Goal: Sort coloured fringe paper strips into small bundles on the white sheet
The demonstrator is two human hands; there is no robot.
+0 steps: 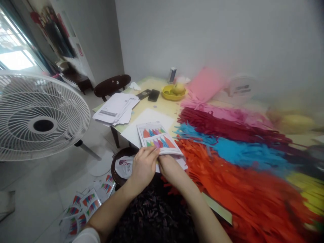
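A flat white packet (154, 130), printed with two rows of coloured tassels, lies at the table's near edge with its near end lifted. My left hand (144, 165) is closed on the left side of that end, fingers over the top. At the mouth of the packet is my right hand (170, 167); its fingers are hidden beneath the raised edge, so I cannot tell what they hold. Under the packet is a blank white sheet (138, 126). Right of my hands, bundles of orange strips (215, 175), blue strips (233, 150) and dark red strips (227, 125) cover the table.
A white fan (43, 125) stands at left. Printed packets (88, 202) are on the floor. Toward the back are a paper stack (112, 109), a black phone (153, 95), a yellow fruit bowl (174, 97) and a dark chair (111, 86). A stool (116, 175) holds a plastic bag.
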